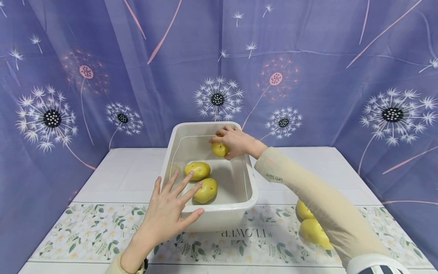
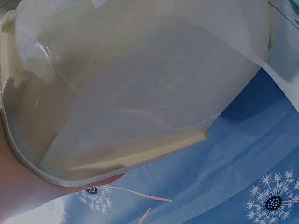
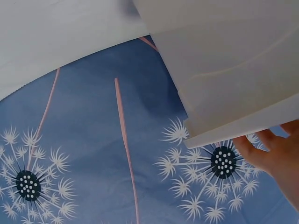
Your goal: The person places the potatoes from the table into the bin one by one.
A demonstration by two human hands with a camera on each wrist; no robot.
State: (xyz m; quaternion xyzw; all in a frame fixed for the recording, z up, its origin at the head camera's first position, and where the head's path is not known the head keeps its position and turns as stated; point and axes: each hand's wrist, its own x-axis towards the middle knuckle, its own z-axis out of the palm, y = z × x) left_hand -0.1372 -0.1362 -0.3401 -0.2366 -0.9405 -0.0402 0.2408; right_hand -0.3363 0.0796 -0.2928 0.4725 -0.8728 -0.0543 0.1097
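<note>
In the head view, a light grey plastic bin (image 1: pixel 210 207) holds two yellow potatoes, a left one (image 1: pixel 198 169) and a nearer one (image 1: pixel 207 191), on its floor. My right hand (image 1: pixel 239 142) reaches over the bin's right wall and grips another potato (image 1: pixel 219 150) near the far end. Whether that potato touches the floor, I cannot tell. With fingers spread, my left hand (image 1: pixel 165 209) lies over the front left corner, its fingertips overlapping the two potatoes in view. Both wrist views show mostly the bin's outside, with part of the left hand (image 2: pixel 23 182) and right hand (image 3: pixel 275 151) beyond its rim.
Two more potatoes (image 1: pixel 313 232) lie on the table right of the bin, partly covered by my right sleeve (image 1: pixel 318 198). A floral table runner (image 1: pixel 102 232) crosses the white table (image 1: pixel 119 175). Purple dandelion-print curtains (image 1: pixel 164 83) hang behind and at both sides.
</note>
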